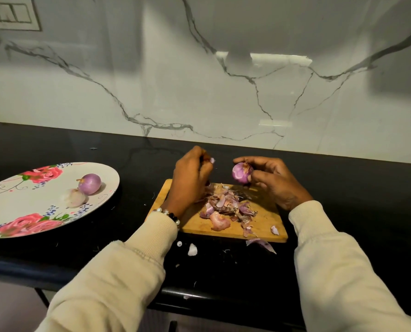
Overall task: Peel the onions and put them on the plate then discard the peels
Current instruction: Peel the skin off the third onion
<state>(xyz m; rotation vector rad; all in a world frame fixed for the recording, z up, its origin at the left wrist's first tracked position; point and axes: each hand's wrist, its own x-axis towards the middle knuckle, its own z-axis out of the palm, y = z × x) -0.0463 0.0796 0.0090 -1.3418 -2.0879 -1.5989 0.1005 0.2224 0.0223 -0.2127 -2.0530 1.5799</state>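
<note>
Onions — two on plate [12, 200], one [240, 173] held

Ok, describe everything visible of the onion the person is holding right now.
The held onion is small, round and glossy purple with pale streaks, mostly peeled; a brownish scrap of dry skin clings to its upper right. The right hand holds it in curled fingertips above the far edge of the wooden cutting board, not touching the board. The left hand is apart from it, pinching a small pale peel piece.

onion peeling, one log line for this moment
right hand holds onion | left hand pinches peel bit | two onions on plate | peels on board
</note>
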